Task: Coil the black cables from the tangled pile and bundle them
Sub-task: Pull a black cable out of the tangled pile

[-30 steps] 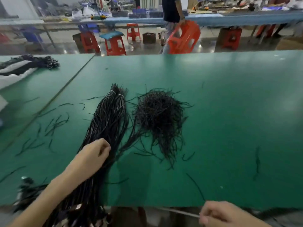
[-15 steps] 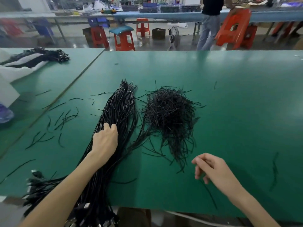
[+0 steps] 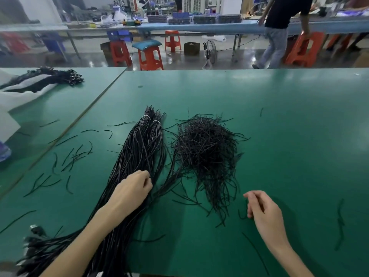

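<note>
A long bunch of black cables (image 3: 139, 148) lies on the green table (image 3: 279, 136), bound near its far end by two white ties, its near end spilling over the front edge at lower left. My left hand (image 3: 132, 188) rests on the bunch with curled fingers pinching one cable. To the right sits a tangled pile of short black twist ties (image 3: 207, 152). My right hand (image 3: 261, 210) hovers just right of the pile's near tail, fingers loosely curled, holding nothing that I can see.
Loose black tie pieces (image 3: 71, 156) lie scattered left of the bunch and along the right side. More bundled cables (image 3: 50, 77) on white sheeting sit on the neighbouring table. Beyond the far edge stand red stools (image 3: 150, 56) and a walking person (image 3: 279, 31).
My right hand rose from the front edge onto the table beside the tie pile. My left hand slid further up the cable bunch. The person behind walked right.
</note>
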`<state>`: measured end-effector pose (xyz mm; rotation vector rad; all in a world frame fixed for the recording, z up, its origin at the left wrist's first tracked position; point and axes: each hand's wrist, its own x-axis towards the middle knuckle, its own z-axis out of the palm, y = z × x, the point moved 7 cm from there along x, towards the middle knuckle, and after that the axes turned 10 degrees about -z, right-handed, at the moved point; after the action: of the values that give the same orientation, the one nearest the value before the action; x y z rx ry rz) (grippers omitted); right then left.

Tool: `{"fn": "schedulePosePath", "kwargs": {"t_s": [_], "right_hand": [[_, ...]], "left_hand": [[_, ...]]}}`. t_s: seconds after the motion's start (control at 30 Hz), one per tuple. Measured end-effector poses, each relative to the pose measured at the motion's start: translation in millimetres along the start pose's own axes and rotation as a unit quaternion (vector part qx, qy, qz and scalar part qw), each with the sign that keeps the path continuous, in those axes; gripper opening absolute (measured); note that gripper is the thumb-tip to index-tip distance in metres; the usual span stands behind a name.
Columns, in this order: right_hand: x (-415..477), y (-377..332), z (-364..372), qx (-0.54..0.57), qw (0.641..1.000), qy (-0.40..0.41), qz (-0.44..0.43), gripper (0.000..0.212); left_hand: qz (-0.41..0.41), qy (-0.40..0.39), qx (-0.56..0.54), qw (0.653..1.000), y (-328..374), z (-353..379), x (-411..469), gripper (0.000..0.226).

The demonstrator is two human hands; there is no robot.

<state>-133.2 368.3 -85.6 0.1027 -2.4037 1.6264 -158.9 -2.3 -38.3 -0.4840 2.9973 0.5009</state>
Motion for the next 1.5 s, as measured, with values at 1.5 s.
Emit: {"fn": "schedulePosePath", "kwargs": {"t_s": [1.5], "right_hand": [[-1.5, -72.4, 37.6, -0.022, 0.99, -0.129, -0.054, 0.031]], "left_hand": [[-0.066, -0.263, -0.855, 0.442, 69.2, 10.1, -42.0, 0.018]]}}
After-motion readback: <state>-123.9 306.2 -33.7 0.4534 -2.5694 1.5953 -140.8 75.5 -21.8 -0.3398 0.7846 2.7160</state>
